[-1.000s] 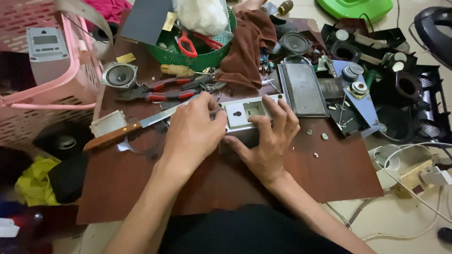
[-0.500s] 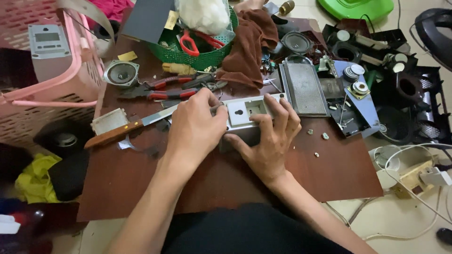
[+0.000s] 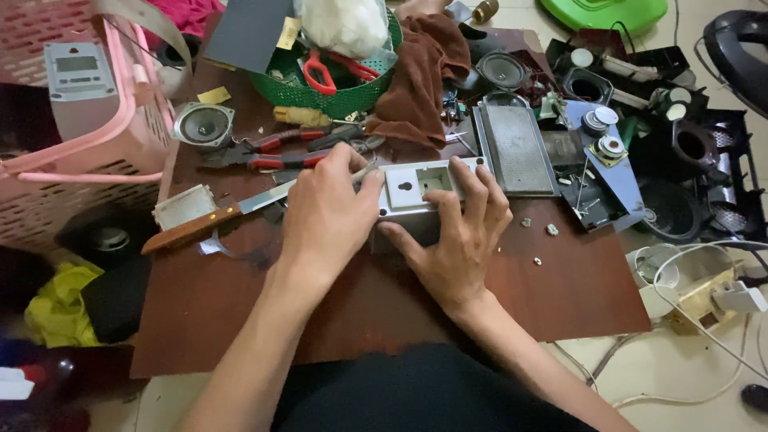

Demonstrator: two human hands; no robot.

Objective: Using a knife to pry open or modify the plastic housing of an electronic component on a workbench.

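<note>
Left hand [image 3: 326, 210] lies curled over the left end of a small white-faced electronic unit [image 3: 418, 190], fingers bent and closed down on it, thumb side pressing its top edge. Right hand [image 3: 458, 232] is spread fairly wide, fingers splayed across the unit's front and right side, steadying it from below. The unit sits near the middle of the brown wooden table [image 3: 560, 296], held between both hands (its underside is hidden). Compared with half a second ago, both hands keep the same grip; the unit has hardly shifted and nothing around it has moved. The unit is a rectangular box, matte white face with small cut-outs, grey metal sides. Just left of the left hand lies a knife [image 3: 210, 219] with a smooth wooden handle and flat steel blade, the tip running under that hand. Behind are red-handled pliers [image 3: 280, 152], a round speaker cone [image 3: 204, 125] and a green woven basket [image 3: 344, 94]. A perforated grey metal panel [image 3: 516, 150] lies just right of the unit.
</note>
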